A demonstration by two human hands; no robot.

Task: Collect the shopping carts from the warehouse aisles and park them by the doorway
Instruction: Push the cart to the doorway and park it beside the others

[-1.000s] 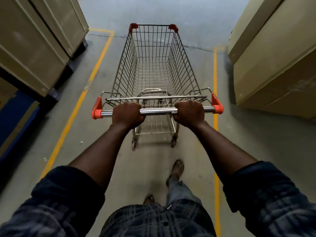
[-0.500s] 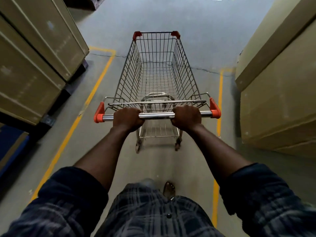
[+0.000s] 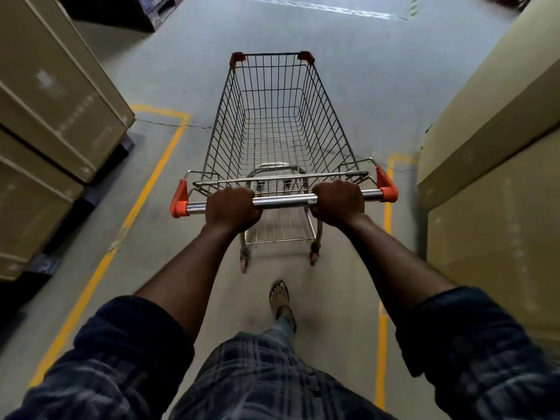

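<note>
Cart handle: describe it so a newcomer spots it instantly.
Find the wire shopping cart mid-aisle. Across its near end runs the chrome handle, gripped by left hand and right hand. Unlike the thinner wire rail beyond, it ends in orange caps.

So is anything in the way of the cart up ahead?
Nothing visible. The floor straight ahead of the cart is bare. The left boxes and right boxes stand off to its sides, apart from it. The left hand and right hand grip its handle. The doorway is not in view.
</note>
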